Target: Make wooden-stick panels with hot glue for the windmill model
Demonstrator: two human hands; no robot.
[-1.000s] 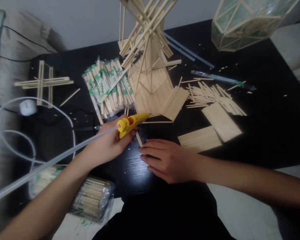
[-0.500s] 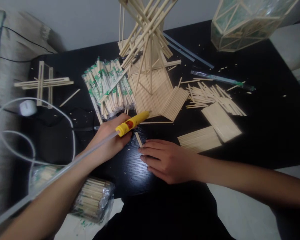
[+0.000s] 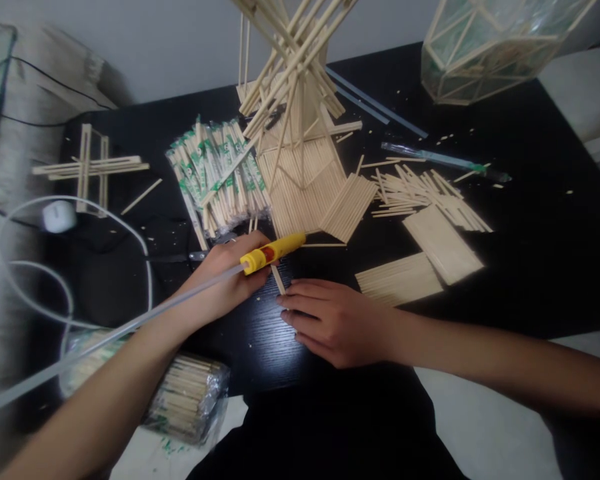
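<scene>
My left hand [image 3: 235,270] is wrapped round a yellow hot glue gun [image 3: 275,252], its front pointing up and to the right. A long translucent glue stick [image 3: 180,293] runs out of its back over my left forearm. Just below the gun, short pale wooden sticks [image 3: 278,279] lie close together, and the fingers of my right hand [image 3: 325,320] are closed on their near end. The gun's nozzle is hard to make out. My right fingertips hide part of the sticks.
A tall wooden stick structure [image 3: 300,73] stands at the back on stick panels [image 3: 305,193]. Wrapped chopsticks [image 3: 220,177] lie to its left, loose cut sticks [image 3: 425,190] and flat panels [image 3: 400,279] to the right. A white cable [image 3: 147,267] loops at left.
My left hand has shifted slightly right and down with the glue gun, bringing it over the far end of the short sticks. My right hand has stayed in place.
</scene>
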